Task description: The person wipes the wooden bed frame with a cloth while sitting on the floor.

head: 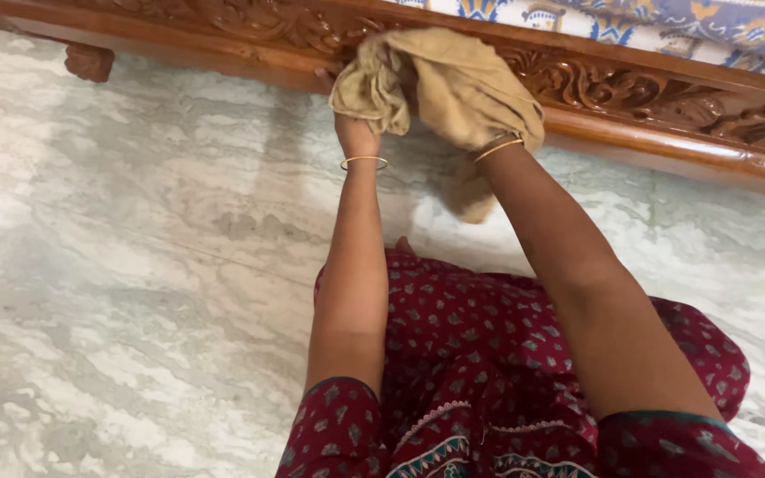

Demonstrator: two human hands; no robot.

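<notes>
Down here, my patterned maroon dress (pixel 489 354) covers my lap on the marble floor (pixel 135 265). Both arms reach forward: my left hand (pixel 360 111) and right hand (pixel 480 106) have their fingers bunched into the beige cloth (pixel 453 84), pressing it against the carved wooden bed frame (pixel 666 97). Wiping seems underway; working into the carving calls for steady pressure.

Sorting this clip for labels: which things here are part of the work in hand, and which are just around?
In use:
beige cloth, gripped by left hand and right hand
carved wooden frame, under the cloth

Just around:
marble floor
patterned bedding
carved leg
</notes>
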